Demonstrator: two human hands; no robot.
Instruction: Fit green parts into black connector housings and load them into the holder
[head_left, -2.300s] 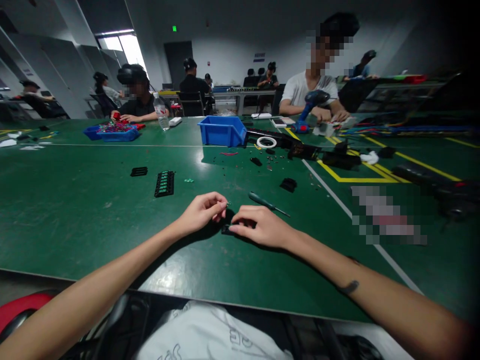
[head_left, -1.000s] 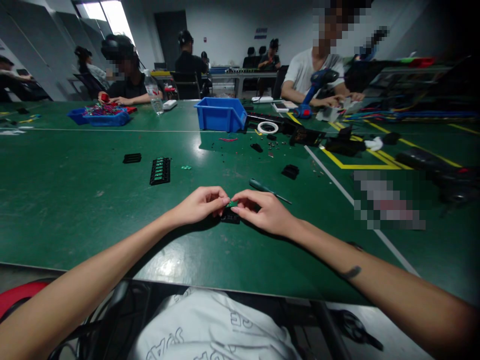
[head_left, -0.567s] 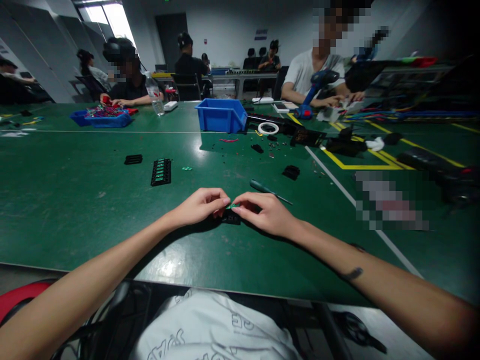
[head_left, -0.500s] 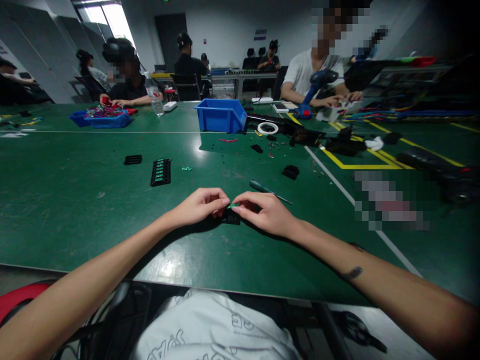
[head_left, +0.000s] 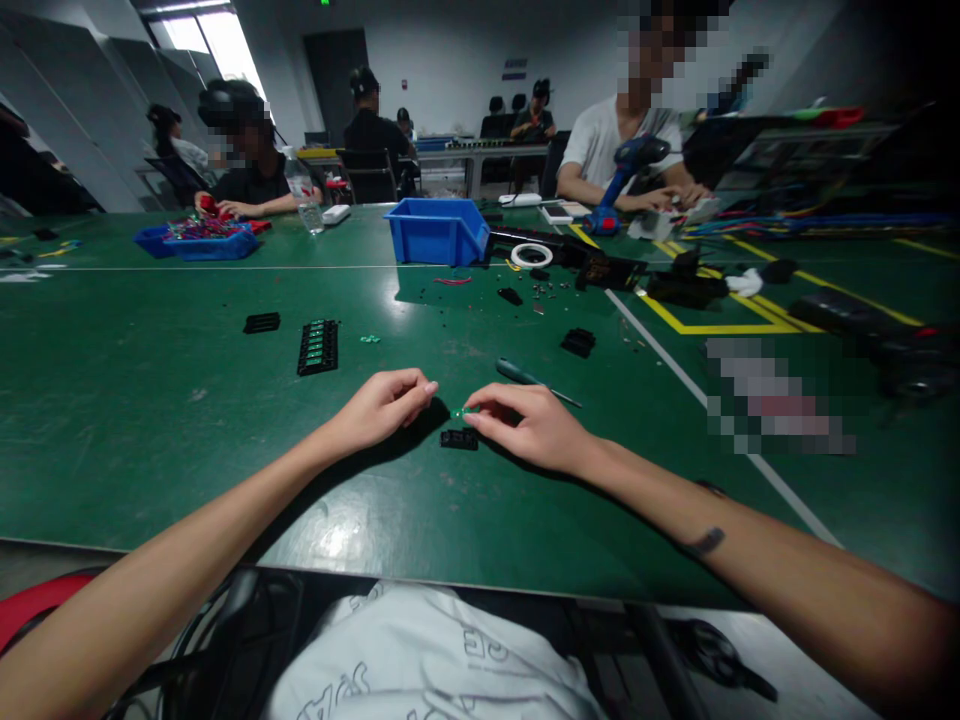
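Between the thumb and fingers of my right hand (head_left: 517,418) is a small green circuit board (head_left: 458,413). A short black plastic piece (head_left: 458,439) lies on the table just below those fingertips. My left hand (head_left: 390,405) is a little to the left of the board, apart from it, with thumb and fingers pressed together. Whatever they may pinch is hidden. Farther off to the left lies a black tray (head_left: 318,348) holding several green boards in a row. Beside it are a few loose green pieces (head_left: 370,339). Behind my right hand rests a screwdriver (head_left: 525,374).
A blue bin (head_left: 437,232) stands at the back middle, with a white ring (head_left: 531,256) and small scattered parts nearby. Black plastic pieces (head_left: 262,322) lie at the left. A cordless drill (head_left: 626,185) stands by a co-worker at the back right. Another person sits behind blue trays (head_left: 217,245).
My left hand has moved left, away from the green board and my right hand, uncovering the black piece. My right hand keeps hold of the board in nearly the same place.
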